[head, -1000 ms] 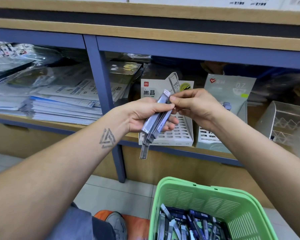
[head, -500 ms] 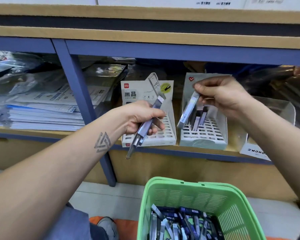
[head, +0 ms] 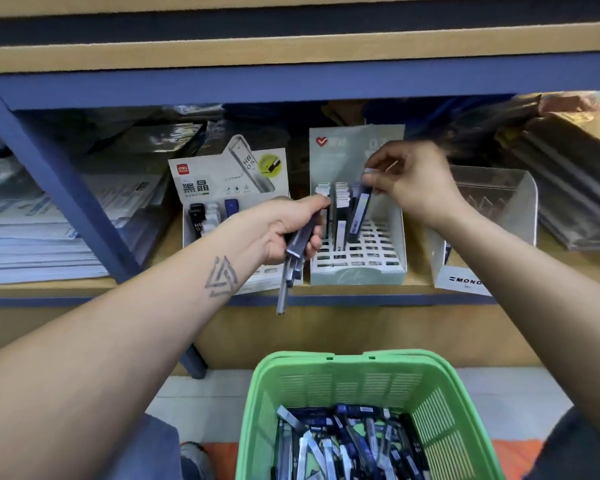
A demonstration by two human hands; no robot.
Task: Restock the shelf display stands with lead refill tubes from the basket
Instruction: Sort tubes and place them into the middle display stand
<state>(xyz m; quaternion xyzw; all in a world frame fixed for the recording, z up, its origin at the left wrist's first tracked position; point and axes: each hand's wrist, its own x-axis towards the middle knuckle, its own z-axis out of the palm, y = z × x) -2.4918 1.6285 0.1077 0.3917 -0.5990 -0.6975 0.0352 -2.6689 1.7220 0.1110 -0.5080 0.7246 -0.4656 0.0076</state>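
Observation:
My left hand (head: 284, 230) grips a small bundle of lead refill tubes (head: 293, 261) that point down in front of the shelf edge. My right hand (head: 416, 181) pinches the top of one blue refill tube (head: 359, 211), whose lower end sits in the grid of the pale green display stand (head: 357, 268). Several tubes stand upright in that stand's back rows. To its left is a white display stand (head: 229, 174) marked HB 0.5, holding a few tubes. The green basket (head: 361, 382) below holds several loose refill tubes (head: 343, 445).
A clear plastic box (head: 492, 216) with a MONO label stands right of the stands. Stacks of wrapped paper (head: 49, 220) fill the left bay behind a slanted blue shelf post (head: 59, 188). Flat packs (head: 575, 174) lie at the far right. A wooden shelf board runs overhead.
My right hand has lowered its tube from above the green stand into the grid. My left hand with its bundle has shifted right, toward the green stand. The view has moved closer.

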